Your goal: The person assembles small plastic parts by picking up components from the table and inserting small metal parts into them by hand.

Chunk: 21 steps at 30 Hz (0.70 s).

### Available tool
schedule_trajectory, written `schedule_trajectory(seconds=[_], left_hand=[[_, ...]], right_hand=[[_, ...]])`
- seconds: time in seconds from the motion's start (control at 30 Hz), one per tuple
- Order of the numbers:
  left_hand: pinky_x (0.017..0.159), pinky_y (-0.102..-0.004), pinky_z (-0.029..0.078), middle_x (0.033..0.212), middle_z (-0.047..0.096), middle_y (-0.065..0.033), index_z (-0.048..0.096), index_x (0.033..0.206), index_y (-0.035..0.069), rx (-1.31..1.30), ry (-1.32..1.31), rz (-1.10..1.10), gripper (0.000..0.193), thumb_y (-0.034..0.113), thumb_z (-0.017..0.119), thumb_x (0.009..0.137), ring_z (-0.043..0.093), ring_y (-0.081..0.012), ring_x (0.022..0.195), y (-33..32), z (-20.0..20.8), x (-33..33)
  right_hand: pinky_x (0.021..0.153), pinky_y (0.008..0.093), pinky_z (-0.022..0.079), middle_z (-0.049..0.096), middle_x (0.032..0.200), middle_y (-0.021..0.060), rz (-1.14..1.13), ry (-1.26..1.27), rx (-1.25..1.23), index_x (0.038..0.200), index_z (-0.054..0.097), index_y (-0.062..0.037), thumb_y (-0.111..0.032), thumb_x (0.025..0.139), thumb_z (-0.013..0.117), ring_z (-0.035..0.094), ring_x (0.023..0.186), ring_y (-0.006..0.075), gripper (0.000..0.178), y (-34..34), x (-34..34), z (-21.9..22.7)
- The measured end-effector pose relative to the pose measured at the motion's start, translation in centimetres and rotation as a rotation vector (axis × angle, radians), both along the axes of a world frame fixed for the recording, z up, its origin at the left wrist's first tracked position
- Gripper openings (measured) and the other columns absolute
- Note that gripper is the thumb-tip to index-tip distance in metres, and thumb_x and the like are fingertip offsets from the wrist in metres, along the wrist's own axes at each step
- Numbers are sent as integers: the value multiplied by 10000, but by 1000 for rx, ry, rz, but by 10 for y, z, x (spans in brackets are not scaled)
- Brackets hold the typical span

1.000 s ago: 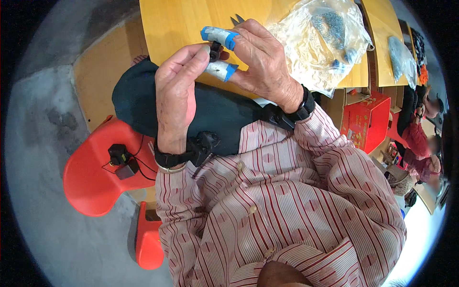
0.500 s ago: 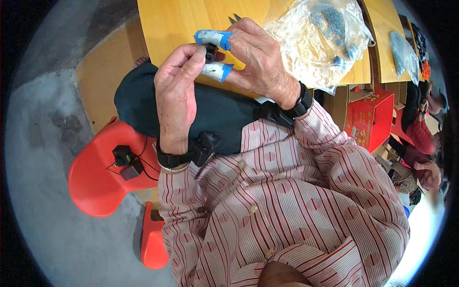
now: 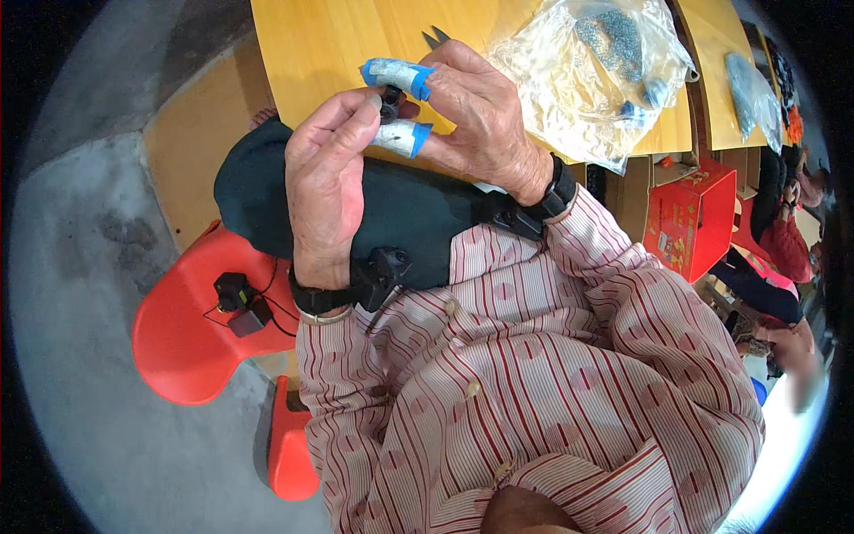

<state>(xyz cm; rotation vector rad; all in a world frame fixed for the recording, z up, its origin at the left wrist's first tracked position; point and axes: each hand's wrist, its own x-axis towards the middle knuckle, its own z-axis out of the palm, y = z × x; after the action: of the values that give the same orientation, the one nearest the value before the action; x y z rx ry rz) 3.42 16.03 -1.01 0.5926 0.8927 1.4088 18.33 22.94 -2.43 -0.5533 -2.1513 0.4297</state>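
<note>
A small black part (image 3: 390, 104) sits between my two hands, above my lap near the table edge. My left hand (image 3: 331, 160) pinches it from the left with thumb and fingertips. From the right, my right hand (image 3: 485, 111) closes thumb and forefinger on it; both of these digits are wrapped in white wrapping with blue tape (image 3: 398, 75). The part's exact kind is hard to make out, since fingers cover much of it. Just beyond my right hand, the dark tips of a pointed tool (image 3: 435, 37) lie on the wooden table (image 3: 347, 40).
Right of my hands, a clear plastic bag (image 3: 569, 98) holds many small grey-blue pieces. A second bag (image 3: 750, 98) lies farther right. Below the table stands a red box (image 3: 683, 222). At my left, a red stool (image 3: 178, 329) carries black devices (image 3: 238, 298) with cables. People sit at far right.
Both hands keep their hold on the small black part, with only a slight shift. At far right, a person has moved.
</note>
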Motion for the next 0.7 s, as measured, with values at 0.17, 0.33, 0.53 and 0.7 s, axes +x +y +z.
schedule_trajectory(seconds=[0.17, 0.33, 0.53, 0.7], left_hand=[[874, -269, 378, 966, 596, -100, 555, 1039, -94, -16, -15, 6, 270, 105, 537, 856, 553, -151, 917, 0, 3, 0], [865, -255, 380, 952, 597, -89, 565, 1025, -85, -5, 4, 9, 248, 99, 539, 861, 554, -134, 900, 2, 1, 4], [814, -214, 395, 919, 599, -58, 578, 1005, -73, -27, 164, 44, 216, 93, 540, 873, 541, -94, 857, 0, 1, 5], [802, -208, 397, 904, 597, -51, 576, 1003, -72, -14, 135, 31, 214, 93, 533, 875, 539, -94, 842, 1, 1, 5]], right_hand=[[591, 332, 455, 562, 690, 60, -5, 42, -19, 751, 534, -45, -188, 603, 755, 528, 687, 236, 303, -1, -2, -2], [591, 337, 452, 557, 684, 62, 1, 22, -25, 743, 527, -45, -177, 601, 752, 527, 687, 238, 297, 1, 2, -6], [589, 344, 450, 555, 687, 75, 10, -18, 22, 791, 538, -31, -164, 612, 743, 530, 685, 246, 303, 2, 3, -4], [585, 341, 452, 560, 693, 78, 63, -5, 37, 847, 554, -13, -173, 616, 744, 542, 683, 248, 340, 3, 4, -5]])
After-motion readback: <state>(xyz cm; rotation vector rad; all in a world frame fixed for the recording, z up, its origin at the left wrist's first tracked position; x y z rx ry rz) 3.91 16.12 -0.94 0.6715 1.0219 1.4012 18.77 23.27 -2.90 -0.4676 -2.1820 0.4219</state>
